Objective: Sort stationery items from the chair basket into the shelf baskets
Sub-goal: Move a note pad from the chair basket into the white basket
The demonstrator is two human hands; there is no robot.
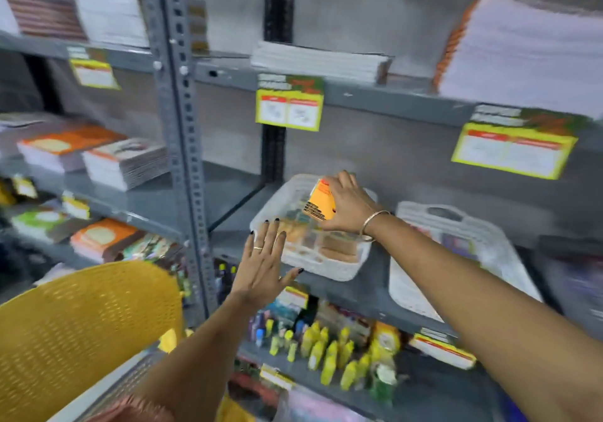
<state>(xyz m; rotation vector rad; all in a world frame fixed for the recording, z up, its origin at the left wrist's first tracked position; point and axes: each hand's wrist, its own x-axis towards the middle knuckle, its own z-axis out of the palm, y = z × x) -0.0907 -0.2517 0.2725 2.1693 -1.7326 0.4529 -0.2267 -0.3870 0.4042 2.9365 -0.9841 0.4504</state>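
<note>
My right hand grips a small orange-yellow box and holds it tilted over a white shelf basket that has similar orange packets in it. Just left of that basket's front corner, my left hand is spread flat with nothing in it, fingers pointing up. A second white basket stands to the right on the same grey shelf, partly hidden by my right forearm. The yellow chair's perforated back fills the lower left; the chair basket is not in view.
The grey steel rack has an upright post left of the baskets. Stacks of notebooks lie on the left and upper shelves. Yellow price tags hang from shelf edges. Rows of small yellow bottles fill the shelf below.
</note>
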